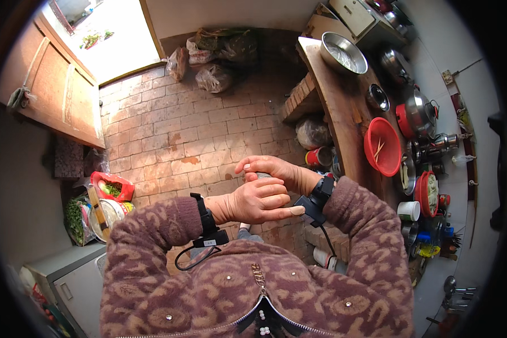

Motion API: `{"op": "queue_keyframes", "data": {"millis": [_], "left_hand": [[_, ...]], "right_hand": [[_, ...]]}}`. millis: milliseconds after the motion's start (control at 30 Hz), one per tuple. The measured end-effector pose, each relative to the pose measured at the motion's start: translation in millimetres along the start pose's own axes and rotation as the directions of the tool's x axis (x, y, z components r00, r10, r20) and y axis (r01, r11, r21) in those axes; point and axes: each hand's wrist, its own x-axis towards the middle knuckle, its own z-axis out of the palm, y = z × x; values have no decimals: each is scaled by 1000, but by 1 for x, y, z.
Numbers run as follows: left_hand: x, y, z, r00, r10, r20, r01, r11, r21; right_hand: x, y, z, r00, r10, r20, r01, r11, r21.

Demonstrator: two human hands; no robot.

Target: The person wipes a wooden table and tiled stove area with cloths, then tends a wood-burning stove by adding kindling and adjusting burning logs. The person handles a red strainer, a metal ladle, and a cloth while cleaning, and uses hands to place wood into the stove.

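Both hands meet in front of my chest, above the brick floor. My left hand (257,199) is curled with its knuckles up, and its little finger points out to the right. Behind and against it, my right hand (279,169) is bent around the same spot. Between the two hands a small grey patch (263,175) shows; what it is cannot be made out, as fingers hide most of it. Each wrist wears a black strap with a small device and a cable.
Along the right runs a wooden counter (336,105) with a steel basin (344,53), a red plastic bowl (382,146) holding thin sticks, and a kettle (420,114). Plastic bags (213,78) lie by the far wall. A wooden door (63,93) stands ajar at left, above a grey cabinet (80,283).
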Motion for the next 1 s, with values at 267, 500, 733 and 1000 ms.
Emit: {"op": "queue_keyframes", "data": {"millis": [267,500,733,1000], "left_hand": [[-36,-5,8,996,65,56,-64,998,-24],[-56,-5,17,993,76,85,-75,997,-12],[-81,-4,43,980,73,185,-96,988,117],[-110,-12,92,977,-180,116,181,983,1]], "right_hand": [[33,10,-3,989,143,-40,-148,978,-145],[50,12,-2,973,214,-85,-229,928,-294],[75,24,-6,945,280,-169,-327,818,-474],[101,31,-23,863,335,-379,-505,543,-671]]}}
